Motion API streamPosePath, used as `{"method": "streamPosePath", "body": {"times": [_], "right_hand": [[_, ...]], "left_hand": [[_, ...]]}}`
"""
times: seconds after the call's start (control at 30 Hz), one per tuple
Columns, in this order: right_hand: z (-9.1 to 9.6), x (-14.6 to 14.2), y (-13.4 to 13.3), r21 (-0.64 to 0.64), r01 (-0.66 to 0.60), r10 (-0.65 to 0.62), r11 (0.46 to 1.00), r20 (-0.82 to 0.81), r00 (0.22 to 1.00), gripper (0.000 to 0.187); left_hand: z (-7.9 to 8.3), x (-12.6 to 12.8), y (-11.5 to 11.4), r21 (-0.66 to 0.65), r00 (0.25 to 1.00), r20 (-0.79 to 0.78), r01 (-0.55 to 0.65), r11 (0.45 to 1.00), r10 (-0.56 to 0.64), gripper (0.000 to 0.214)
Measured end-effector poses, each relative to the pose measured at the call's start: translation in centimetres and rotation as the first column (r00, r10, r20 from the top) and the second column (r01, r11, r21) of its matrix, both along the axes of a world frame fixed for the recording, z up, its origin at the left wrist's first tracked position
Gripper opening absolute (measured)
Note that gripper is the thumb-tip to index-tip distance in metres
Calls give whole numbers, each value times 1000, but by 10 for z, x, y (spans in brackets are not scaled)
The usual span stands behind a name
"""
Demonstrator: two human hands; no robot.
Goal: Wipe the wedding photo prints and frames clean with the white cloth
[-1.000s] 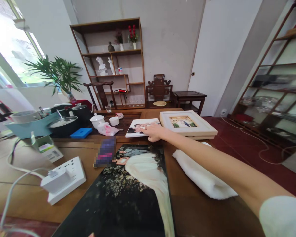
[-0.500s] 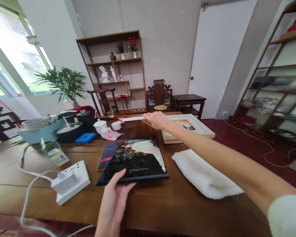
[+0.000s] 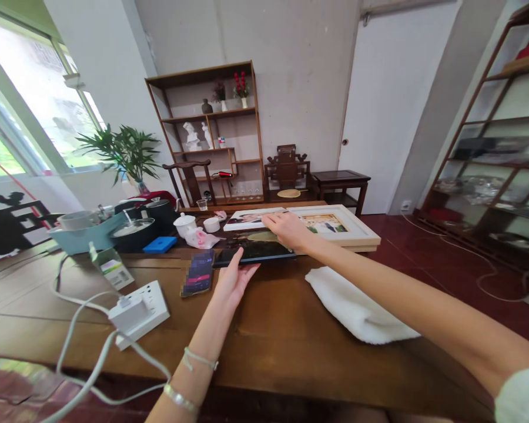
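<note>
Left hand [image 3: 233,279] is clamped on the dark photo [image 3: 268,251], thumb above and fingers beneath; the white photo [image 3: 247,218] is gripped at its edge by the right hand [image 3: 293,232]; the frame [image 3: 357,229] is already laid on the bench [image 3: 282,311], beside the white photo; placing seems unfinished, as neither photo has been released; whether the photos touch cannot be told.

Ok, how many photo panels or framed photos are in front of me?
3: a dark photo panel held in your left hand, a white-edged photo at your right hand, and a white-framed photo beyond your right wrist. Others could be hidden underneath.
</note>
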State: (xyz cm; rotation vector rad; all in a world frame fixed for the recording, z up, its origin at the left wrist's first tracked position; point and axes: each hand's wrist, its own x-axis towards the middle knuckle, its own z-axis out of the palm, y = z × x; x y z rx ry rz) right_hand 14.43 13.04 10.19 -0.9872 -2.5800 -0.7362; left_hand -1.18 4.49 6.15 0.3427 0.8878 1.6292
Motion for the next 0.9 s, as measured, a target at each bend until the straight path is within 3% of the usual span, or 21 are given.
{"method": "streamPosePath", "body": {"times": [0.13,0.43,0.6,0.77,0.9], "right_hand": [[-8,-5,-2,9,-10,10,1000,-2,1000,38],[-44,-23,2,-11,18,-18,1000,10,1000,31],[-59,-24,9,-27,59,-59,998,-4,998,32],[-62,-30,13,-136,73,-72,988,17,997,32],[-52,-33,20,-299,56,-36,953,71,997,32]], "left_hand": [[-5,5,18,-47,999,21,25,999,-24,19],[-34,17,48,-146,1000,14,-10,989,12,34],[-44,10,64,-137,998,29,57,989,-53,23],[-46,-2,76,-91,986,26,165,982,-164,32],[-44,-8,78,-54,974,28,228,972,-227,27]]}}
